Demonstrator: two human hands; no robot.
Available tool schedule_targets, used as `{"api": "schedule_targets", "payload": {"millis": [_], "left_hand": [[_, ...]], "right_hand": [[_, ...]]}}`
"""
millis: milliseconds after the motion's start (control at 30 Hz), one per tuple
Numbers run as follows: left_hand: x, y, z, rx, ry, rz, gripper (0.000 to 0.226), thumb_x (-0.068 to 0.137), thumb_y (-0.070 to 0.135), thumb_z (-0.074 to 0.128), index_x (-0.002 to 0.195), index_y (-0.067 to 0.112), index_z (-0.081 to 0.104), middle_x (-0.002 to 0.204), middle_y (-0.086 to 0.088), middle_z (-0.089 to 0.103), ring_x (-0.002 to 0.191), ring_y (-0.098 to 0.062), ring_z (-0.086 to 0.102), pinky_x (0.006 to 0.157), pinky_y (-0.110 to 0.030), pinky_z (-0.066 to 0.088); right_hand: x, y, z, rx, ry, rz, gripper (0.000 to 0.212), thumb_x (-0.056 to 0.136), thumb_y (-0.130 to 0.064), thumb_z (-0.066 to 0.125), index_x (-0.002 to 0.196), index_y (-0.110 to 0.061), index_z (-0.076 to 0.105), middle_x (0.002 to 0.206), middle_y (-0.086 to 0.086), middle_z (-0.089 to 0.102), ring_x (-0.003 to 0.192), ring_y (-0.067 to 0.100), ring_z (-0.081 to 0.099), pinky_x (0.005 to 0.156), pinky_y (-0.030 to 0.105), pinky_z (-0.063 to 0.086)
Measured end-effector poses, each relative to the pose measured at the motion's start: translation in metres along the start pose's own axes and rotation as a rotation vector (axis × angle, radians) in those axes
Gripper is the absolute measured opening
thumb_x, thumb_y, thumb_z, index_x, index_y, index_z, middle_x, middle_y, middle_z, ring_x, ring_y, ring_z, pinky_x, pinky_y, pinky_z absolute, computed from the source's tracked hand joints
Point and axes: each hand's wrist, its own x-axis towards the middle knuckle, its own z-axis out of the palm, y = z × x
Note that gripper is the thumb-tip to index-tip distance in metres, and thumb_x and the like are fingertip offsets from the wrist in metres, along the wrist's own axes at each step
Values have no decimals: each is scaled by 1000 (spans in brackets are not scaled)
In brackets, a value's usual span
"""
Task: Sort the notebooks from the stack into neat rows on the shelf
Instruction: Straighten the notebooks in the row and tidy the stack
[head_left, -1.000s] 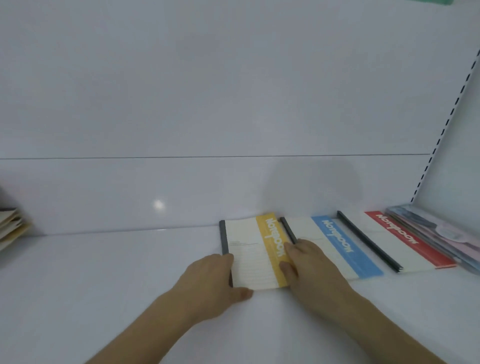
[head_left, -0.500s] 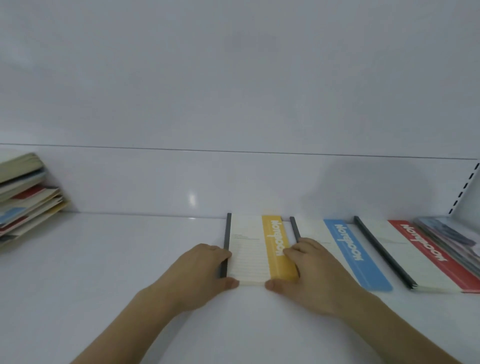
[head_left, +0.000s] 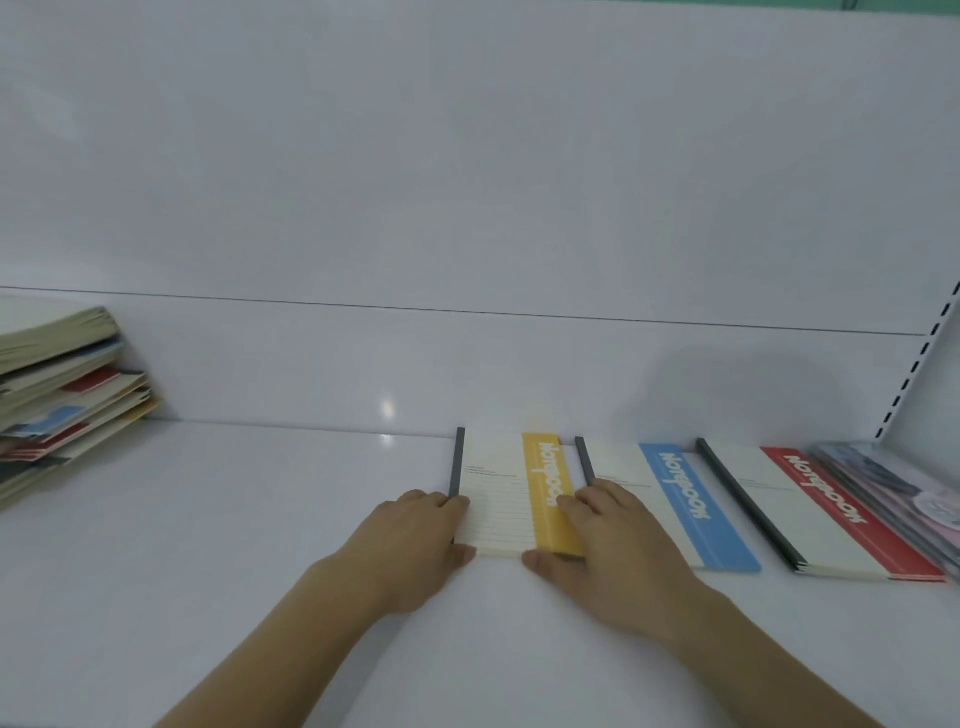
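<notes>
Hands (head_left: 519, 540) flank the yellow notebook (head_left: 511, 493) on the shelf (head_left: 260, 519) — left hand (head_left: 415, 545) touching its spine, right hand (head_left: 608, 545) resting flat on its edge beside the blue notebook (head_left: 675, 499). Square it gently — bottom edges level.

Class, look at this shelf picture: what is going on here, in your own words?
A person is laying notebooks in a row on a white shelf. Both hands are squaring up the yellow-striped notebook: the left hand rests against its dark spine edge, the right hand lies on its striped side. To its right lie a blue-striped notebook, a red-striped notebook and further notebooks at the frame's edge. An unsorted stack waits at the far left.
</notes>
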Motion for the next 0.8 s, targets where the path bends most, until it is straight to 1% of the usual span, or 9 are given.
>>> {"api": "schedule_targets", "payload": {"millis": [33,100,233,367,433,600,700,767,800], "left_hand": [[-2,0,-1,-25,5,-11,46,102,48,41,140,22,40,129,2,53,121,-22,49,98,-37,44],[-8,1,-3,-64,48,-36,54,100,52,43,146,25,36,134,5,51,123,-20,48,101,-36,44],[-28,3,-5,-94,257,-123,54,102,51,40,149,23,38,144,5,49,131,-19,47,105,-33,41],[-57,-4,-3,-124,412,-172,47,103,46,44,141,20,51,139,4,56,127,-18,52,106,-32,41],[-72,-14,-3,-117,477,-186,44,101,44,48,137,19,56,136,3,60,125,-20,55,105,-34,43],[-118,-55,-9,-58,553,-234,49,101,47,47,139,17,55,141,-1,58,133,-23,51,109,-39,42],[-155,-89,-15,-26,566,-261,59,98,53,36,137,15,57,140,-6,60,133,-28,53,108,-44,46],[-182,-113,-19,-14,555,-276,64,96,56,29,135,14,59,137,-6,62,131,-29,54,105,-44,48],[-195,-125,-21,-3,549,-286,64,96,56,30,136,15,58,139,-6,60,133,-28,52,106,-44,46]], "right_hand": [[-2,-1,-1,12,2,3,88,80,-82,29,143,-22,43,136,-8,48,136,16,30,116,29,24],[-6,-2,-3,38,37,4,84,83,-78,32,145,-22,41,140,-6,46,138,16,29,117,30,25],[-11,-12,-5,68,148,-28,73,88,-69,32,134,-17,55,133,0,55,132,20,42,112,31,33],[-16,-41,-5,103,167,-42,75,88,-68,28,132,-15,58,134,2,57,133,23,44,111,35,36],[-19,-60,-8,104,163,-45,80,87,-70,22,136,-16,54,141,2,52,138,23,38,114,35,31],[-25,-127,-27,108,117,-77,94,82,-79,4,150,-21,34,157,0,31,148,20,18,121,32,13],[-30,-177,-34,95,87,-71,87,85,-73,7,154,-23,22,162,-1,17,150,19,7,121,32,6],[-33,-212,-38,113,75,-65,84,86,-71,10,155,-23,20,163,-1,15,150,18,5,122,32,6],[-34,-229,-39,119,74,-64,84,86,-71,11,155,-23,20,163,-1,15,151,18,4,122,32,6]]}}
